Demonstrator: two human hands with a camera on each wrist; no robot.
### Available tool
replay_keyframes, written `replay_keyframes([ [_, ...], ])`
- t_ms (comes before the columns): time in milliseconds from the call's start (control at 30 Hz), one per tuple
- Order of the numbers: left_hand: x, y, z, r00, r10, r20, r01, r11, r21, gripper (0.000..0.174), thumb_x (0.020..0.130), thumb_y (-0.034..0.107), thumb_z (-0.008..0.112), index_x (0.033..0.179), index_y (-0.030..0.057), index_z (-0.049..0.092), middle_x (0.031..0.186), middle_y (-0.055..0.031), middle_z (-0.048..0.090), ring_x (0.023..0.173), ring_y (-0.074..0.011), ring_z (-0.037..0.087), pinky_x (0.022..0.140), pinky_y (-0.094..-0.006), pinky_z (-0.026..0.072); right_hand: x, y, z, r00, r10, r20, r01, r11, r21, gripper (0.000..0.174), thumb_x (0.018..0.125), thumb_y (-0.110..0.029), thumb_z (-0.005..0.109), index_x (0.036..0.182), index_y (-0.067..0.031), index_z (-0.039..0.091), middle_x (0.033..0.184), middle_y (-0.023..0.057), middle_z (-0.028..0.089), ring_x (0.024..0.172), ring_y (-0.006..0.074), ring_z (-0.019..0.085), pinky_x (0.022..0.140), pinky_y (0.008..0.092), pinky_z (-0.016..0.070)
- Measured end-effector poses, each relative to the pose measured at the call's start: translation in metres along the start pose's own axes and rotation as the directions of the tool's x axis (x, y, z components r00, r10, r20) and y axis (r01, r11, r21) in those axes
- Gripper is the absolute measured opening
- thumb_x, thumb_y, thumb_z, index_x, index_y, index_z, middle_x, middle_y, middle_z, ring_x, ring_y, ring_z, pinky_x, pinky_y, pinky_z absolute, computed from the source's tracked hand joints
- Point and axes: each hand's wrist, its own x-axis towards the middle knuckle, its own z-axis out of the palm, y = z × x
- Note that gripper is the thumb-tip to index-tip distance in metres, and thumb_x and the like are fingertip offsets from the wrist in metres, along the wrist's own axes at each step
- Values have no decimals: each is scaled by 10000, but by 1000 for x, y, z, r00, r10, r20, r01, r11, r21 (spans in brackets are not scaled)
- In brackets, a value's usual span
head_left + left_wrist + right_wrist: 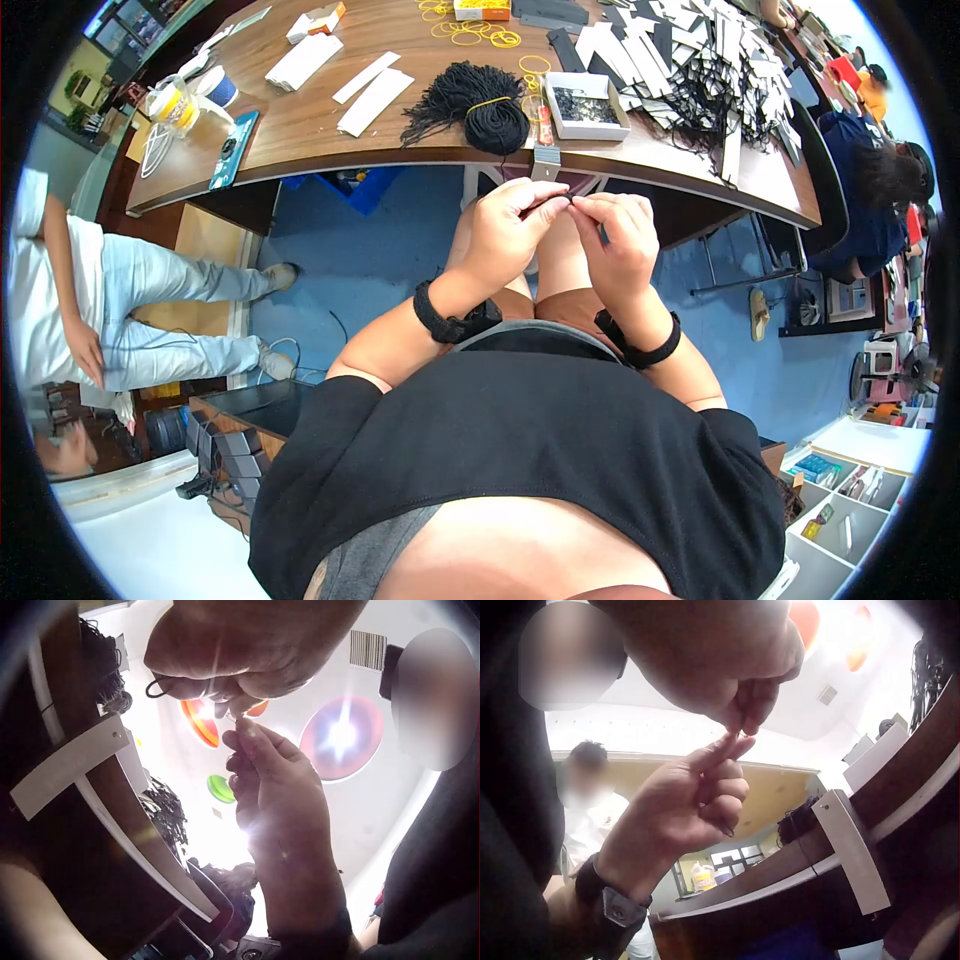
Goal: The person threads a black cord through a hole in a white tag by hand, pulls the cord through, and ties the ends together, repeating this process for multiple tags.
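Observation:
My left hand [505, 232] and right hand [620, 240] meet fingertip to fingertip in front of the table edge. Between them, thumbs and forefingers pinch a thin black cord [570, 196], mostly hidden by the fingers. A small loop of this cord [154, 688] sticks out beside the left hand in the left wrist view. Just beyond the hands, a bundle of black cords [497, 128] tied with a yellow band lies on the table. A pale strip [545, 163] juts over the table edge, near the left fingertips.
On the wooden table [300, 130] stands a white box [590, 128] of small dark pieces. Right of it spreads a heap of white and black tags [700, 80] with cords. Yellow rubber bands [470, 35] and white strips [375, 103] lie behind. A person [150, 300] stands at left.

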Motion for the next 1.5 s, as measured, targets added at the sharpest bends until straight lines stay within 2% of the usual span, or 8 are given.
replay_keyframes([
  [300, 4, 3, -3, 996, 84, 44, -86, 995, 57, 126, 836, 69, 631, 925, -12, 667, 778, -70, 612, 704, -138, 561, 637, -247, 442, -3, 2, -3, 976, 193, 98, -208, 961, 183, 218, 662, -55, 754, 851, -82, 648, 791, 48, 649, 728, 223, 600, 688, 311, 446],
  [633, 1, -6, 0, 983, -179, 51, 185, 972, -146, 84, 848, 41, 612, 910, -12, 629, 754, -5, 587, 625, -45, 499, 572, -178, 400, 4, 3, -6, 999, 17, 52, -18, 1000, 21, 178, 671, -23, 725, 800, -85, 620, 787, 28, 645, 698, 199, 587, 693, 319, 420],
  [767, 6, -4, -3, 871, -422, 250, 477, 613, -630, 54, 852, 55, 600, 877, 6, 604, 641, 24, 500, 496, -31, 384, 445, -164, 304, 3, 3, -3, 1000, -10, 26, 9, 999, 43, 176, 669, -16, 721, 788, -84, 611, 786, 27, 642, 684, 196, 582, 686, 321, 415],
  [967, 8, -13, -9, 737, -391, 551, 650, 189, -736, 68, 862, 79, 595, 870, 11, 592, 581, 42, 440, 461, -26, 334, 392, -166, 237, -5, 3, 2, 999, 51, 14, -52, 992, 118, 150, 690, -12, 714, 796, -65, 623, 778, 53, 646, 696, 209, 598, 689, 318, 434],
  [1067, 7, 0, -8, 839, -459, 292, 542, 662, -517, 96, 857, 71, 614, 896, -16, 625, 651, -5, 553, 538, -39, 452, 459, -170, 346, -8, 2, 1, 956, 273, 103, -291, 923, 251, 107, 732, -31, 708, 818, -35, 644, 780, 83, 652, 702, 198, 611, 667, 296, 458],
  [1167, 0, -2, -5, 967, -228, 117, 242, 963, -123, 144, 853, 76, 631, 937, -41, 642, 766, -34, 627, 712, -88, 549, 650, -221, 433, -12, 4, 2, 823, 506, 257, -565, 688, 456, 114, 778, -77, 707, 860, -10, 664, 783, 91, 662, 678, 146, 609, 620, 253, 469],
  [1233, -1, -2, -5, 985, -149, 88, 150, 989, 0, 158, 852, 79, 636, 947, -46, 649, 801, -38, 648, 748, -92, 571, 686, -226, 455, -12, 4, 0, 766, 558, 319, -636, 585, 504, 126, 778, -87, 711, 872, -16, 666, 777, 78, 663, 666, 129, 601, 610, 248, 465],
  [1500, 5, -1, -7, 927, -332, 174, 374, 848, -376, 134, 849, 102, 642, 929, -3, 668, 753, 2, 629, 562, -4, 449, 478, -155, 326, -5, 12, -8, 931, 314, 185, -346, 921, 178, 117, 753, -107, 723, 809, -50, 638, 722, 81, 622, 634, 188, 590, 576, 277, 471],
])
